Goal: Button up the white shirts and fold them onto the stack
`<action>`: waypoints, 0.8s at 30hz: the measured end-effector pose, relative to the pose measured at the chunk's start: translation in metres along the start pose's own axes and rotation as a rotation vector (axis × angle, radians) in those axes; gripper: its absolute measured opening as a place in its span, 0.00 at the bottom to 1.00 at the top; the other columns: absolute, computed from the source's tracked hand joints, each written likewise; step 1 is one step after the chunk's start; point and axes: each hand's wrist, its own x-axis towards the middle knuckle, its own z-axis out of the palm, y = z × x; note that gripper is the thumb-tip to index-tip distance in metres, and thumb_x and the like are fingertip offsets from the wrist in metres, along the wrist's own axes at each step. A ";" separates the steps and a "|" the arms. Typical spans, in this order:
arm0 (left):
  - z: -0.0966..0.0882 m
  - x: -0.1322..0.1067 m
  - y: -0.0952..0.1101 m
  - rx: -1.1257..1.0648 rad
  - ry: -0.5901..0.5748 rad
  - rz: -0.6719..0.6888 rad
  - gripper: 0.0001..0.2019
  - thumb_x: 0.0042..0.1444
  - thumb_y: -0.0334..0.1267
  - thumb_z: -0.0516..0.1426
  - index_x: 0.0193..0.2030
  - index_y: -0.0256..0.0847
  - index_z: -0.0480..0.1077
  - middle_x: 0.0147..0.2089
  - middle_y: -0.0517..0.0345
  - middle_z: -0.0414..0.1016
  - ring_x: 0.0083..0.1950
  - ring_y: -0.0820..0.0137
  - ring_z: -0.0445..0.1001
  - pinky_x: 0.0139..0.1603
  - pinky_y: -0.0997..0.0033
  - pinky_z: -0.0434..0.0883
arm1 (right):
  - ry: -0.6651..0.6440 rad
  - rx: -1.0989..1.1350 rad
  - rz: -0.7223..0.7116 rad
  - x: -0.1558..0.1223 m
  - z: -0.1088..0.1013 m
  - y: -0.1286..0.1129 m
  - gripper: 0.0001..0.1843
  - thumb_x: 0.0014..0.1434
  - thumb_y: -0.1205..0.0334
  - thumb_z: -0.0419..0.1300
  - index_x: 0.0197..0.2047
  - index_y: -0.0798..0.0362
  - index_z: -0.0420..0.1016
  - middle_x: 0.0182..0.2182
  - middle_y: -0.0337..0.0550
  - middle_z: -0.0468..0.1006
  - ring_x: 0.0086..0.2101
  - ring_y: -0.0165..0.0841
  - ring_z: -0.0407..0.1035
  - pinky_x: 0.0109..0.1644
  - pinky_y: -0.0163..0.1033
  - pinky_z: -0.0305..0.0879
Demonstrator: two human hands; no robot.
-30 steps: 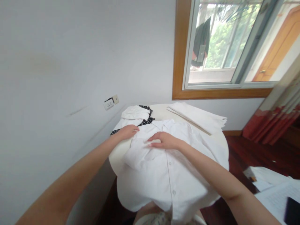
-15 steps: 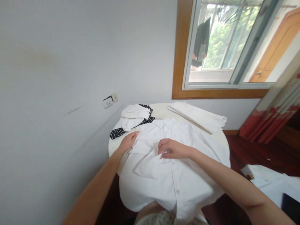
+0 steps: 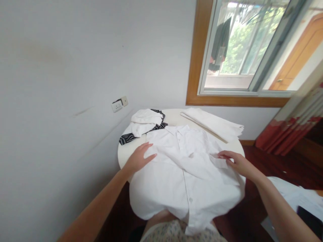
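Observation:
A white button-up shirt (image 3: 186, 168) lies spread over a small round white table (image 3: 123, 154), its hem hanging off the near edge. My left hand (image 3: 138, 158) rests flat and open on the shirt's left side, fingers stretched toward the middle. At the shirt's right side my right hand (image 3: 236, 161) lies on a sleeve that is drawn across the chest, fingers extended and slightly curled over the cloth.
A white and black-striped garment (image 3: 143, 125) is bunched at the table's back left. A folded white cloth (image 3: 214, 123) lies at the back right. The wall with a socket (image 3: 119, 104) stands left, a window behind, a red curtain and papers (image 3: 297, 198) right.
My right hand has moved from the middle of the shirt to its right side, pulling the sleeve across the chest. My left hand slid slightly toward me and stays flat.

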 end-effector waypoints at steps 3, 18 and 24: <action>-0.003 -0.030 0.007 0.074 -0.028 0.033 0.31 0.55 0.56 0.53 0.61 0.41 0.61 0.64 0.46 0.61 0.64 0.58 0.60 0.63 0.55 0.60 | 0.027 -0.035 0.083 -0.007 0.001 -0.008 0.22 0.62 0.52 0.45 0.51 0.50 0.73 0.48 0.46 0.77 0.48 0.41 0.70 0.52 0.44 0.64; -0.011 -0.018 0.026 0.233 0.001 -0.259 0.14 0.56 0.38 0.51 0.49 0.40 0.63 0.45 0.49 0.71 0.48 0.61 0.71 0.50 0.65 0.67 | 0.518 -0.315 0.222 -0.027 0.012 -0.052 0.20 0.64 0.46 0.44 0.43 0.51 0.69 0.29 0.45 0.76 0.27 0.37 0.72 0.29 0.35 0.60; -0.023 -0.007 0.025 0.146 -0.013 -0.459 0.17 0.57 0.30 0.45 0.53 0.41 0.59 0.45 0.48 0.74 0.47 0.61 0.74 0.43 0.68 0.68 | 0.590 -0.279 0.173 -0.045 -0.023 -0.065 0.19 0.60 0.47 0.51 0.44 0.51 0.71 0.35 0.47 0.78 0.32 0.38 0.74 0.33 0.36 0.63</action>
